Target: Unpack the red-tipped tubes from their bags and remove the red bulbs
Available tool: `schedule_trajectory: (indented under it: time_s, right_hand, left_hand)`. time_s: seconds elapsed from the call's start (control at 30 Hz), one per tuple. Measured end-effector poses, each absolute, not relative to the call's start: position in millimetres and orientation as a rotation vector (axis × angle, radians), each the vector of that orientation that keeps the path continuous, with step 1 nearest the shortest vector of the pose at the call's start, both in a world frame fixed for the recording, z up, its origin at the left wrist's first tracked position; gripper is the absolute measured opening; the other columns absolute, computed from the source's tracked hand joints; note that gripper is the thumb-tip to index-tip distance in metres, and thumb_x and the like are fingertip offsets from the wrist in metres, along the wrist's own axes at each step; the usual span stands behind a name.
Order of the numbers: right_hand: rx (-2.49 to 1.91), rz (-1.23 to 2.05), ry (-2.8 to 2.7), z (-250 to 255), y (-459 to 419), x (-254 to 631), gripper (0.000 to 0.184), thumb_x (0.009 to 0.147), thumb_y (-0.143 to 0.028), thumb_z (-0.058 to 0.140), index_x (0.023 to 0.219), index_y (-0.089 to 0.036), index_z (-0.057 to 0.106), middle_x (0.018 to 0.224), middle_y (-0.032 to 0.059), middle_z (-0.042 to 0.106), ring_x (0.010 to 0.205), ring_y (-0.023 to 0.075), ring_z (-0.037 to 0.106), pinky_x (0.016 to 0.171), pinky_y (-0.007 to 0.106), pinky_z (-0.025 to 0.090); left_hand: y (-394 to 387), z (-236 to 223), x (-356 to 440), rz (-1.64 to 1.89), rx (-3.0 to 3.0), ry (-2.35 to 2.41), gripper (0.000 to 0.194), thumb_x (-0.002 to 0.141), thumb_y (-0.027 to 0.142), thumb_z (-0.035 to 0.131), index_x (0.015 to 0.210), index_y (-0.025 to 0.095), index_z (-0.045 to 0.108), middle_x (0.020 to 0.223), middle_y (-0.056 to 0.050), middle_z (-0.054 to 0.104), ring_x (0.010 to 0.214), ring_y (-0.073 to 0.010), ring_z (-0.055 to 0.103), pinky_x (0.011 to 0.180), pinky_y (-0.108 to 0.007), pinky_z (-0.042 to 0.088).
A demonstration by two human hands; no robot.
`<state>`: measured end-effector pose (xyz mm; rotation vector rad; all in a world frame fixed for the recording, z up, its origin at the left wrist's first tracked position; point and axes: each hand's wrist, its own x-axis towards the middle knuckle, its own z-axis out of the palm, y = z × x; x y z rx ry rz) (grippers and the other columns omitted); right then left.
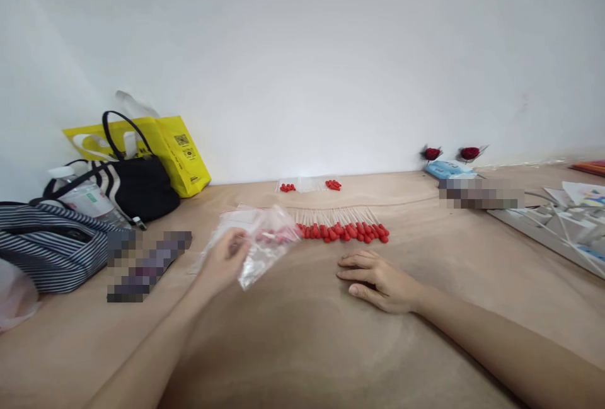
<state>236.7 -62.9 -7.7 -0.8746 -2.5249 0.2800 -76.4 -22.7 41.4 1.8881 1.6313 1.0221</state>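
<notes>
My left hand is closed on a clear plastic bag that holds some red-tipped pieces, lifted just above the tan cloth surface. My right hand lies flat on the cloth with fingers stretched out, holding nothing. Just beyond it runs a row of several thin white sticks with red tips. Farther back lie two small heaps of red pieces on clear film.
A black handbag, a yellow shopping bag and a striped bag crowd the left. Two red roses, a blue packet and a white tray of papers sit at the right. The white wall runs behind.
</notes>
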Motion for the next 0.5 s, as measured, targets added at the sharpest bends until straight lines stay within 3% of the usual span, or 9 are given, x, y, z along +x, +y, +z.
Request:
schedule_trajectory:
  time_s: [0.13,0.23,0.33,0.4,0.5]
  right_hand:
    - [-0.858,0.288,-2.493,-9.7,-61.2,236.1,0.032,0.086,-0.035,0.04,0.11,-0.022,0.057,0.11,0.0086,0.057,0.103,0.0191,0.05,0.087,0.037,0.04]
    - [-0.856,0.296,-2.486,-10.4,-60.6,236.0,0.032,0.086,-0.035,0.041,0.11,-0.021,0.057,0.109,0.009,0.057,0.101,0.0192,0.051,0.086,0.037,0.04]
    - [-0.856,0.303,-2.495,-10.2,-60.6,236.6,0.031,0.086,-0.034,0.041,0.11,-0.021,0.057,0.108,0.0088,0.057,0.1,0.0189,0.051,0.086,0.037,0.04]
    - [-0.86,0.3,-2.498,-10.1,-60.7,236.9,0.031,0.086,-0.034,0.042,0.11,-0.021,0.057,0.108,0.0087,0.057,0.1,0.0188,0.051,0.085,0.037,0.04]
    - [-0.855,0.283,-2.486,-10.5,-60.8,236.8,0.031,0.085,-0.034,0.042,0.109,-0.021,0.057,0.108,0.0091,0.057,0.1,0.0189,0.051,0.085,0.037,0.041]
  left_hand:
    - [-16.7,41.4,-131.4,1.204,1.585,1.959,0.045,0.068,0.023,0.047,0.111,0.02,0.034,0.082,-0.001,0.051,0.056,-0.0124,0.055,0.058,-0.028,0.047]
    - [-23.6,29.9,-148.2,0.937,1.726,2.252,0.045,0.067,0.018,0.046,0.112,0.017,0.039,0.091,-0.007,0.05,0.08,-0.0214,0.057,0.073,-0.037,0.046]
    - [-37.9,21.2,-138.6,0.71,1.915,2.561,0.044,0.068,0.022,0.048,0.111,0.013,0.045,0.107,-0.015,0.045,0.108,-0.0349,0.042,0.084,-0.049,0.038]
    - [-47.0,21.3,-125.6,0.694,2.042,2.704,0.047,0.07,0.026,0.048,0.114,0.012,0.045,0.123,-0.021,0.032,0.115,-0.0416,0.031,0.086,-0.056,0.032]
    - [-55.1,27.5,-105.7,0.816,2.292,2.622,0.042,0.073,0.024,0.045,0.113,0.013,0.047,0.131,-0.019,0.025,0.121,-0.0407,0.023,0.092,-0.059,0.023]
